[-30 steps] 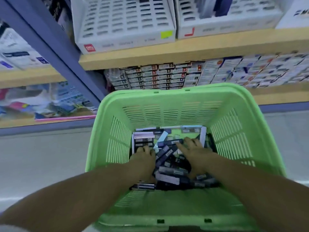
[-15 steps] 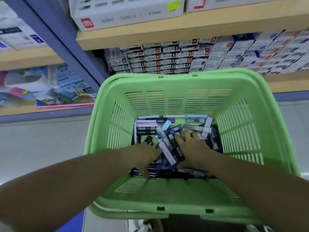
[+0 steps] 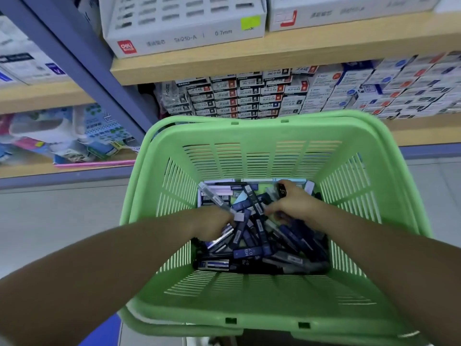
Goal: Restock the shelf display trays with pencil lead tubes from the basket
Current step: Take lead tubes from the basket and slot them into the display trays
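A green slotted basket [image 3: 262, 305] sits in front of me, its bottom covered with a loose heap of pencil lead tubes [image 3: 252, 253], mostly dark blue and black, some clear or white. Both my hands are down inside it. My left hand [image 3: 212, 224] grips several tubes, one clear tube sticking up and away past its fingers. My right hand [image 3: 293, 206] holds a small black tube at its fingertips and has more tubes under its curled fingers. On the shelf above stands a white slotted display tray [image 3: 189, 38] marked 0.7mm.
A second white tray [image 3: 349, 13] stands right of the first on the wooden shelf [image 3: 299, 53]. The shelf below holds stacked small stationery boxes [image 3: 249, 96]. A grey-blue upright post [image 3: 82, 71] runs diagonally at left, with packaged goods [image 3: 62, 136] beyond it. Grey floor surrounds the basket.
My hands went from spread flat on the heap to curled round tubes. The right hand moved toward the basket's far right corner; the view shifted upward, showing more of the shelf tray.
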`<state>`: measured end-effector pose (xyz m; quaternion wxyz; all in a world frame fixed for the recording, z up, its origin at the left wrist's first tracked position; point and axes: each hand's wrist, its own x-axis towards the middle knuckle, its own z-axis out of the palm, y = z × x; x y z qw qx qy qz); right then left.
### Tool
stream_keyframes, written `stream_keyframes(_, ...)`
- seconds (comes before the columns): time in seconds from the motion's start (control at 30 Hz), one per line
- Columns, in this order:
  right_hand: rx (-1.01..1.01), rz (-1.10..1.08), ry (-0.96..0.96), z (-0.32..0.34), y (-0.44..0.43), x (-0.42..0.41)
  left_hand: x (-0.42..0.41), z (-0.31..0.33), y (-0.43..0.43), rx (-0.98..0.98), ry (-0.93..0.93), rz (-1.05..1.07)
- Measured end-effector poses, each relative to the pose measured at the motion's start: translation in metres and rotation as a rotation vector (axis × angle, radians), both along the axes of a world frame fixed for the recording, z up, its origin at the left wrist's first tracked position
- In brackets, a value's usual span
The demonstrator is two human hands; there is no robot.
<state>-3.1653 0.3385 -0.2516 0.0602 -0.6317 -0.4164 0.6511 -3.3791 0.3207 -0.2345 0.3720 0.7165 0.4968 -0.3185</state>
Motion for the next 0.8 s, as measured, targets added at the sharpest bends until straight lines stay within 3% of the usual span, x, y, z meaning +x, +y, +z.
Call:
stream_keyframes(0.07, -0.147, -0.248, 0.221, 0.01, 0.003, -0.001, 0.008, 0.008, 0.011, -0.008, -0.079, 0.173)
stream_keyframes(0.23, -0.328, -0.417, 0.377, 0.018, 0.0, -0.014, 0.023, 0.025, 0.035, -0.027, -0.324, 0.662)
stream_keyframes(0.37, -0.31, -0.474, 0.491, 0.034, 0.002, -0.02, 0.034, 0.033, 0.042, -0.064, -0.514, 0.932)
stream_keyframes(0.53, -0.312, -0.555, 0.548, 0.047, 0.004, -0.029, 0.055, 0.045, 0.046, 0.131, -0.622, 1.082)
stream_keyframes(0.8, -0.314, -0.567, 0.601, 0.061, 0.006, -0.035, 0.075, 0.046, 0.034, 0.467, -0.561, 0.919)
